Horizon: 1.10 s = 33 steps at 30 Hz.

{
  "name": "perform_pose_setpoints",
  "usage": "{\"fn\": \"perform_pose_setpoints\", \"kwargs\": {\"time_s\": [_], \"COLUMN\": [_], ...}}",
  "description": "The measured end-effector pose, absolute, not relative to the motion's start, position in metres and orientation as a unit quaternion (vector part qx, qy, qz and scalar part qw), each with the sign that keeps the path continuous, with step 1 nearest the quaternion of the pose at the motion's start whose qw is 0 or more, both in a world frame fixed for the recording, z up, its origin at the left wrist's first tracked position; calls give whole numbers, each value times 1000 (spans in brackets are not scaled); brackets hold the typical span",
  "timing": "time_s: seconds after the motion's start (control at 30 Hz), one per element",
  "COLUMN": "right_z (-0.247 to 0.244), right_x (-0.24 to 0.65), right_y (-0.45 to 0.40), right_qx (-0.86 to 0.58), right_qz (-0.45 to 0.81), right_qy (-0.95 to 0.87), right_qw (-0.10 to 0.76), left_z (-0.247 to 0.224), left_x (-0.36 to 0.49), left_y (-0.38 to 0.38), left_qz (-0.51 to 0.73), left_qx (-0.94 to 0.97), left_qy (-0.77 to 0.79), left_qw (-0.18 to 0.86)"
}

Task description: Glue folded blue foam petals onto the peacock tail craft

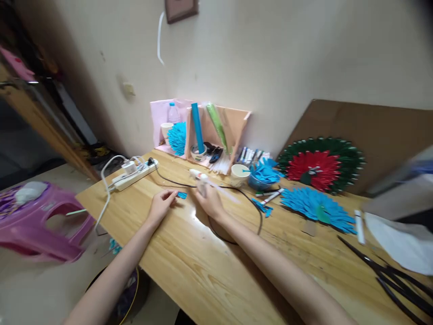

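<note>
My left hand pinches a small blue paper strip by one end, just above the wooden table. To its right, my right hand is wrapped round a white hot glue gun, its nozzle pointing left. A clear glue stick seems to trail from the back of the gun, blurred. The black cord loops round beneath my right wrist. Several cut blue paper pieces lie to the right of the gun.
A power strip sits at the left edge. Behind are a pink box, a paper cup and a bowl of blue pieces. Rightward lie a blue paper fan, a red-green one and black scissors.
</note>
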State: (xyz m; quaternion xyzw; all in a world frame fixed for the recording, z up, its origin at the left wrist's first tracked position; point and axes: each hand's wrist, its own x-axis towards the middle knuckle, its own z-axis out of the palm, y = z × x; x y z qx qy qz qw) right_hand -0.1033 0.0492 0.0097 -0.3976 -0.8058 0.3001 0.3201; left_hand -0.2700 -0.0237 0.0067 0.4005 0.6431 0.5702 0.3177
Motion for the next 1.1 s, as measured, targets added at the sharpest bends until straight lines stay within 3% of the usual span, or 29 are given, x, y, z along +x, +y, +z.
{"fn": "perform_pose_setpoints", "kwargs": {"time_s": [0.17, 0.33, 0.53, 0.67, 0.83, 0.93, 1.1], "right_z": [18, 23, 19, 9, 5, 6, 5], "right_x": [-133, -109, 16, 115, 190, 199, 189], "right_y": [80, 75, 38, 18, 19, 21, 19], "right_qx": [-438, -419, -340, -451, -535, -542, -492], "right_qz": [252, 256, 316, 378, 282, 240, 230], "right_qy": [-818, -830, -800, -673, -599, -594, -672], "right_qw": [277, 266, 381, 448, 525, 544, 504], "left_z": [13, 18, 28, 28, 16, 6, -5], "left_x": [-255, -214, -121, -52, 19, 38, 37], "left_y": [-26, -32, -19, 9, 39, 43, 40], "left_qz": [535, 561, 572, 521, 517, 514, 504], "left_qx": [443, 447, 486, 519, 532, 521, 500], "left_qy": [648, 637, 563, 514, 462, 462, 474], "left_qw": [314, 281, 345, 441, 487, 500, 521]}}
